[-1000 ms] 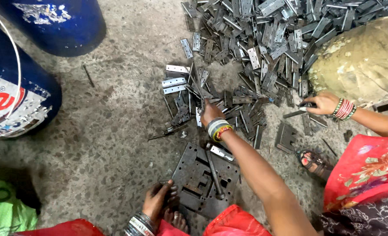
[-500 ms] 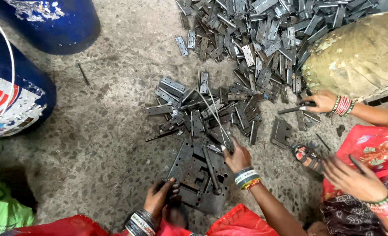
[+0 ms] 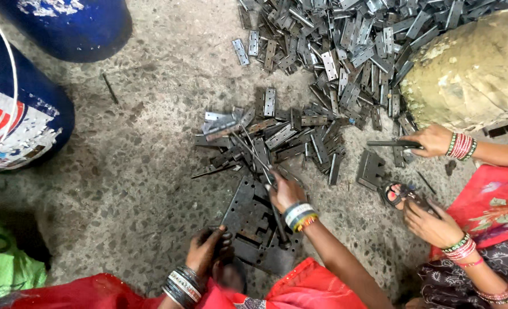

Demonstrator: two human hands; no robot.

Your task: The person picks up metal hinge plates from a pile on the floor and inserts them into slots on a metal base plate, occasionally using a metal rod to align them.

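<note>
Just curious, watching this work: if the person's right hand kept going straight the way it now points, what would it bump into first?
Probably the loose cluster of flat grey metal hinge plates on the floor just ahead of the right hand, which holds thin metal rods pointing there; depth is uncertain.

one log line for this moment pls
left hand: on dark metal plate edge | right hand: gripping thin rods over plate | hinge pile beyond | co-worker's hands at right

Plate [image 3: 248, 220] between hands, hinges [image 3: 277, 134] behind.
</note>
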